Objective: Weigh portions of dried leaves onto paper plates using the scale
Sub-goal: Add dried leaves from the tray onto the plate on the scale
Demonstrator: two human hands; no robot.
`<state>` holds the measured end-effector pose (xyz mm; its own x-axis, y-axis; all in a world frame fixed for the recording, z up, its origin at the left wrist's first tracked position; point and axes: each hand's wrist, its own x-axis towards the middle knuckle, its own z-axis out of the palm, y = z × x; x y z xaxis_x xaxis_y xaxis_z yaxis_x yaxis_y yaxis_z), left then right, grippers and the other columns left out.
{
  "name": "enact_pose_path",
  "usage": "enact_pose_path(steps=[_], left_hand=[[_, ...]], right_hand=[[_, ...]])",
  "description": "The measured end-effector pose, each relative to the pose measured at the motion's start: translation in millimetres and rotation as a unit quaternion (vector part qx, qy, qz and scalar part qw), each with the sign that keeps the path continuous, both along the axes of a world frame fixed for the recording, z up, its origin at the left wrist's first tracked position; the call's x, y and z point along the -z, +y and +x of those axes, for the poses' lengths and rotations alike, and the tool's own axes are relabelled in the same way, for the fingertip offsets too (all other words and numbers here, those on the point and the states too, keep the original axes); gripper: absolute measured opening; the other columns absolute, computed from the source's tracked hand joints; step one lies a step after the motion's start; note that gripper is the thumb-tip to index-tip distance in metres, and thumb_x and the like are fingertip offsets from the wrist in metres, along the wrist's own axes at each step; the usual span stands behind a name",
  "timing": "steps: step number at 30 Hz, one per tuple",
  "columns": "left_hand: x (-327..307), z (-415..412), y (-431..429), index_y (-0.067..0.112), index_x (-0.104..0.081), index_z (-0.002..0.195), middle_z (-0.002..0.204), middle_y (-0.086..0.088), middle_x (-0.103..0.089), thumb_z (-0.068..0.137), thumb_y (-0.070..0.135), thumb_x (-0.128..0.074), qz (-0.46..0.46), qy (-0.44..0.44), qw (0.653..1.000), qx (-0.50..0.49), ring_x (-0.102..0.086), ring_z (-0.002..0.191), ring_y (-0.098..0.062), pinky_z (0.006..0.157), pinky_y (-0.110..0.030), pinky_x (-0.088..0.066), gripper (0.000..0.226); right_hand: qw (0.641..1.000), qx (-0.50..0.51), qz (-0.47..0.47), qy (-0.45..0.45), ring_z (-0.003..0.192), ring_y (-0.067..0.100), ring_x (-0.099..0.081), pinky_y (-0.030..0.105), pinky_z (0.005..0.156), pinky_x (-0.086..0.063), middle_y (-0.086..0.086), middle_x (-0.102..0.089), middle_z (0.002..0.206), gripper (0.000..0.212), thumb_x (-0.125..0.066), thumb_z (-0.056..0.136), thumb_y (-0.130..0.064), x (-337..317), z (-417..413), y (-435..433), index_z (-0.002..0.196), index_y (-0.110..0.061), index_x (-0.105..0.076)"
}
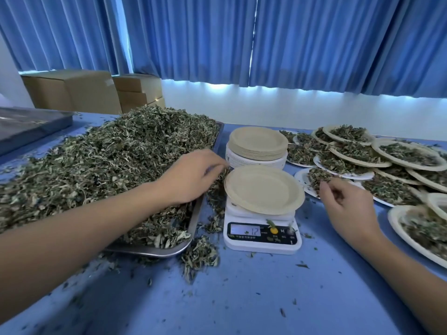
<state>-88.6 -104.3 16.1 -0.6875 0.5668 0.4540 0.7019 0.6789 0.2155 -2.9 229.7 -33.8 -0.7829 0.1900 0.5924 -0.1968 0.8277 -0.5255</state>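
a shaggy heap of dried leaves (108, 160), grey-green and curled, overflows a shallow metal tray (193, 221) onto the blue table (266, 298). a round, matte, beige paper plate (263, 189) sits bare and slightly tilted on the white plastic scale (262, 238), whose display is lit. behind it stands a stack of plates (257, 143); to the right, filled plates (362, 155) overlap. the left hand (191, 177) lies palm down on the heap just beside the plate's left rim, fingers bent into the leaves; whether they grip any i cannot tell. the right hand (346, 204) hovers near the plate's right rim, fingers loosely curled, holding nothing visible.
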Motion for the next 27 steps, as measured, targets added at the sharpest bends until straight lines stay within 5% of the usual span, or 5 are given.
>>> enact_pose_path(steps=[4,7,14,21,27], left_hand=[[12,-43,-20,0.014,-0.063,0.128,0.097,-0.001,-0.069,0.104,0.020,-0.048,-0.051,-0.135,0.981,-0.133,-0.064,0.080,-0.018,0.074,-0.032,-0.051,0.029],[26,-62,-28,0.010,-0.061,0.128,0.119,-0.011,-0.066,0.105,0.028,-0.051,-0.076,-0.190,0.965,-0.162,-0.063,0.105,-0.030,0.089,-0.034,-0.050,0.032],[29,-109,-8,0.029,-0.036,0.150,0.146,-0.008,-0.038,0.099,0.031,-0.058,-0.116,-0.074,0.969,-0.207,-0.039,0.135,-0.033,0.106,-0.053,-0.042,0.056],[35,-166,20,0.043,-0.015,0.158,0.168,-0.005,-0.008,0.106,0.028,-0.043,-0.095,-0.192,0.945,-0.249,-0.011,0.152,-0.039,0.117,-0.066,-0.020,0.061],[50,-172,19,0.034,-0.039,0.148,0.151,-0.005,-0.041,0.106,0.038,-0.037,-0.079,-0.136,0.949,-0.274,-0.042,0.134,-0.035,0.105,-0.058,-0.039,0.042]], right_hand=[[0.997,-0.014,0.034,-0.075,0.044,0.015,-0.032,0.032,0.049,-0.030,0.009,-0.040,0.048,0.049,-0.055,0.103,-0.023,2,-2,0,0.060,-0.007,-0.041],[0.992,-0.013,0.061,-0.114,0.044,0.017,-0.034,0.033,0.050,-0.030,0.001,-0.037,0.045,0.048,-0.056,0.101,-0.024,5,-7,2,0.058,-0.012,-0.040],[0.986,-0.002,0.085,-0.142,0.043,0.017,-0.038,0.034,0.049,-0.031,0.000,-0.038,0.045,0.047,-0.056,0.101,-0.027,7,-10,5,0.059,-0.013,-0.040],[0.982,0.012,0.113,-0.148,0.044,0.012,-0.037,0.030,0.046,-0.027,-0.003,-0.044,0.049,0.047,-0.056,0.098,-0.031,8,-11,6,0.058,-0.019,-0.036],[0.967,0.032,0.178,-0.179,0.046,0.018,-0.043,0.032,0.045,-0.029,0.001,-0.042,0.047,0.040,-0.058,0.094,-0.026,9,-12,3,0.060,-0.017,-0.040]])
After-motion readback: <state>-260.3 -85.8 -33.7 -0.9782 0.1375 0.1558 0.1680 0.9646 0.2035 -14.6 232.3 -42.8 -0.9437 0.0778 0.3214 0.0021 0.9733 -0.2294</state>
